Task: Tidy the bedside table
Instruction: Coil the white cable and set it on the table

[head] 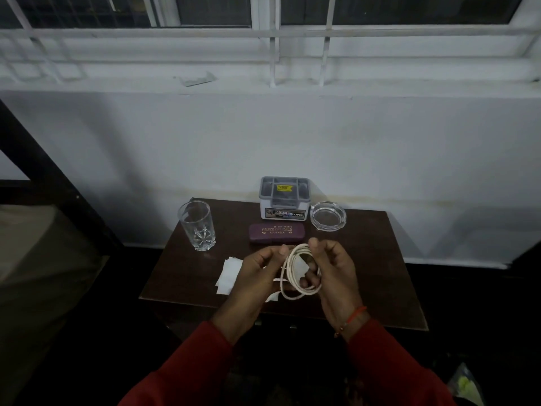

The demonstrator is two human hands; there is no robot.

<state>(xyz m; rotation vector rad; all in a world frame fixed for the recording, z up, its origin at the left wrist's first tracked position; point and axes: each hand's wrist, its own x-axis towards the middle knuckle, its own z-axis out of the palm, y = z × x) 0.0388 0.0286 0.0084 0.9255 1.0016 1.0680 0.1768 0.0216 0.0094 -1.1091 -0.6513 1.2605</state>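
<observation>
Above the front half of the bedside table (380,288), a white cable (295,271) is held in a loose coil between both hands. The coil is looped around the curled fingers of the right hand (333,276), thumb closed over its top. The left hand (257,276) is closed on the coil's near side, thumb and fingers pinched to it; whether a free end is being fed cannot be told. Coiling is judged to be well advanced, since several turns are formed and no long tail is seen trailing.

Items standing along the back of the tabletop:
- Drinking glass (196,225), upright, back left, apparently empty.
- Grey organiser box (284,197), against the wall, compartments open at the top.
- Glass ashtray (328,215), just beside the box on its right.
- Maroon spectacle case (276,233), shut, lying in front of the box.

Items judged not yet dealt with:
- White paper scraps (229,275), scattered under and left of the hands, partly hidden.

Remaining work, as judged: the coil is to be secured and set down or stowed, and the paper is to be gathered.
</observation>
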